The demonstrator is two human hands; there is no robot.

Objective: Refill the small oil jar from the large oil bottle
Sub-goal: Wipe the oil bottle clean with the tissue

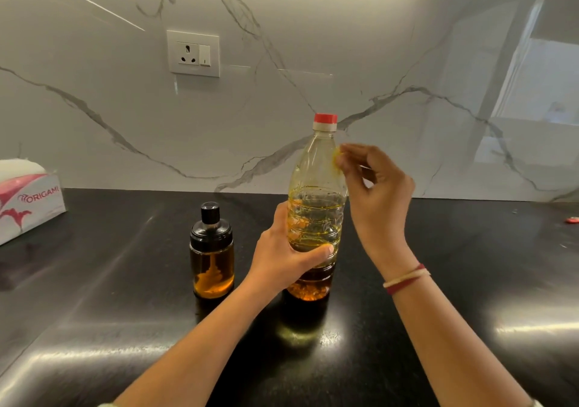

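The large clear plastic oil bottle [316, 193] stands upright on the black counter, its red cap [325, 118] screwed on, with yellow oil in its lower part. My left hand [282, 253] grips the bottle around its middle. Beside the bottle's shoulder, my right hand [376, 187] hovers with fingers loosely curled, the fingertips at or near the plastic; whether they touch is unclear. The small glass oil jar [212, 261] with a black lid [210, 224] stands to the left of the bottle, amber oil filling its lower part.
A tissue box [29, 199] sits at the far left of the counter [470, 281]. A small red object [571, 220] lies at the far right. The marble backsplash carries a wall socket [193, 53] above the jar.
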